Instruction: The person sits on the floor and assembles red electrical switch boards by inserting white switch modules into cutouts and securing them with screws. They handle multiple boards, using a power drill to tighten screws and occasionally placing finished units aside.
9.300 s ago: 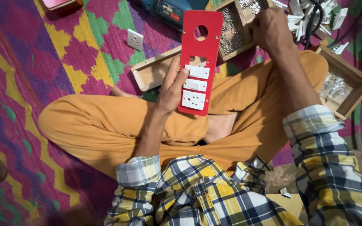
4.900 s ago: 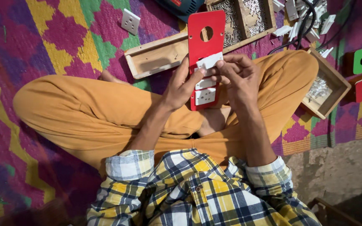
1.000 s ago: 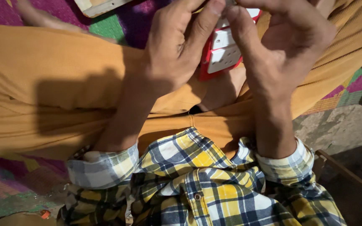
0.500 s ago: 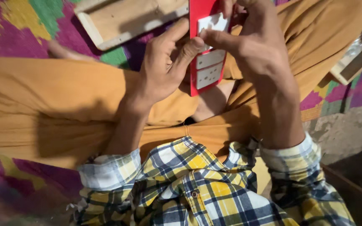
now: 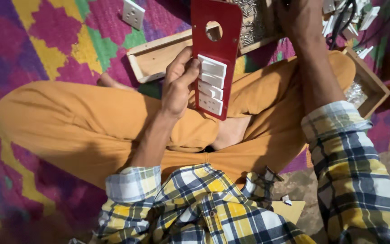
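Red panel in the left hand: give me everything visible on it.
The red panel is a flat, glossy, elongated board with rounded corners, looking like painted wood or plastic. A round hole sits near its upper end. Below the hole, white rectangular switch or socket modules are stacked in a column, filling the lower half. It stands roughly upright, slightly tilted, above the person's crossed legs. The left hand holds its left edge, with fingertips on the white modules. Its top edge is cut off by the frame.
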